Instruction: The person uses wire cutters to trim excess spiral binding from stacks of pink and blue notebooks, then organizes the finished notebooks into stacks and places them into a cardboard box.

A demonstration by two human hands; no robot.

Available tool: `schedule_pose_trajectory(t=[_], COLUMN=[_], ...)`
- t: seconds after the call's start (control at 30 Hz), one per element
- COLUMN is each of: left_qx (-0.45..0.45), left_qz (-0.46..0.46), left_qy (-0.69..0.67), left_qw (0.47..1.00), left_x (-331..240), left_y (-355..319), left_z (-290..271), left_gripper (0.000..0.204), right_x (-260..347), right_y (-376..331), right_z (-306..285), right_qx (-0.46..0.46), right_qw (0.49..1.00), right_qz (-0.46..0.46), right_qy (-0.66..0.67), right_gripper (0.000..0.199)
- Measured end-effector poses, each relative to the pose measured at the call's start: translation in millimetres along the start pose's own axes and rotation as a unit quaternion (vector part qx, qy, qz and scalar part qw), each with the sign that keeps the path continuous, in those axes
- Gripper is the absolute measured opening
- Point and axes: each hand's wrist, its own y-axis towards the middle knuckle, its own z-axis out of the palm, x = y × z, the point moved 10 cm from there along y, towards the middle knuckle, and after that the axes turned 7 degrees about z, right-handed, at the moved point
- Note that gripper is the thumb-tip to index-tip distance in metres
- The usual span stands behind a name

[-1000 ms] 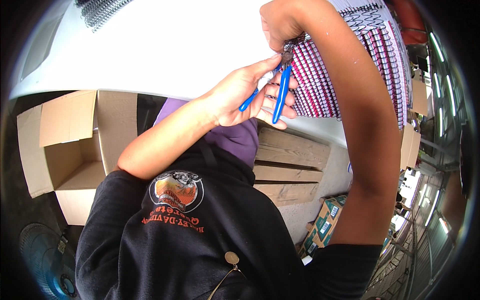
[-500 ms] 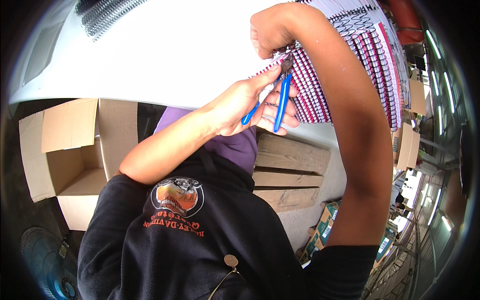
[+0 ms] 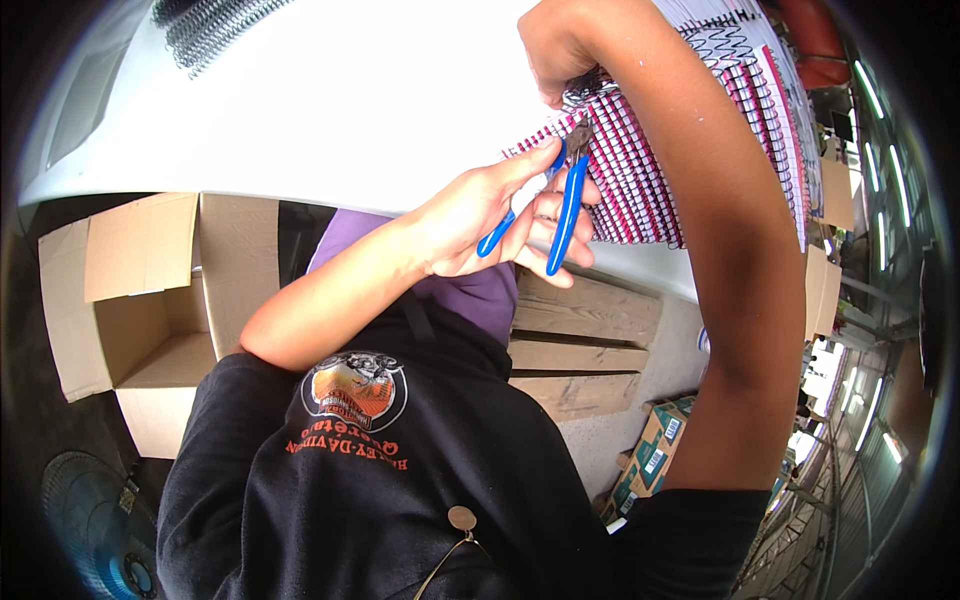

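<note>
Blue-handled cutting pliers (image 3: pixel 570 215) rest in my left hand (image 3: pixel 480 215), with the thumb near the pivot and the other fingers along the handles. The handles stand apart. The metal jaws point up toward a pile of spiral-bound notebooks (image 3: pixel 635 180), whose pink, white and dark bound edges lie in rows. Above the jaws, my right hand (image 3: pixel 555 50) is bent over with curled fingers beside a tangle of black coil at the pile's corner. Its fingertips are mostly hidden, and what they grip cannot be made out.
White table (image 3: pixel 330 110) under the work; loose black spiral coils (image 3: pixel 215 35) at its far left. An open cardboard box (image 3: pixel 150 340) and a fan (image 3: pixel 95 530) stand at left. Wooden slats (image 3: pixel 580 310) and green-brown cartons (image 3: pixel 650 455) lie below right; a red chair (image 3: pixel 815 45) stands far right.
My right hand and forearm have shifted a little to the right. The pliers have moved slightly down, their handles spread a bit wider in my left hand.
</note>
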Motion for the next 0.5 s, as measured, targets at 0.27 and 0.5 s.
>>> schedule_pose_trajectory(t=[0.27, 0.5], left_qx=[-0.002, -0.033], left_qz=[-0.001, -0.005], left_qy=[-0.007, 0.007], left_qw=[1.000, 0.999], left_x=[-4.2, -12.4], left_y=[7.1, 8.9], left_z=[2.5, -1.5], left_gripper=[0.062, 0.061], right_x=[-17.7, -1.4], right_y=[-6.2, -16.7], right_z=[17.9, -8.0], right_qx=[0.078, -0.067], right_qw=[0.994, 0.997], right_qz=[0.069, -0.045], right_qy=[0.027, 0.010], right_gripper=[0.023, 0.021])
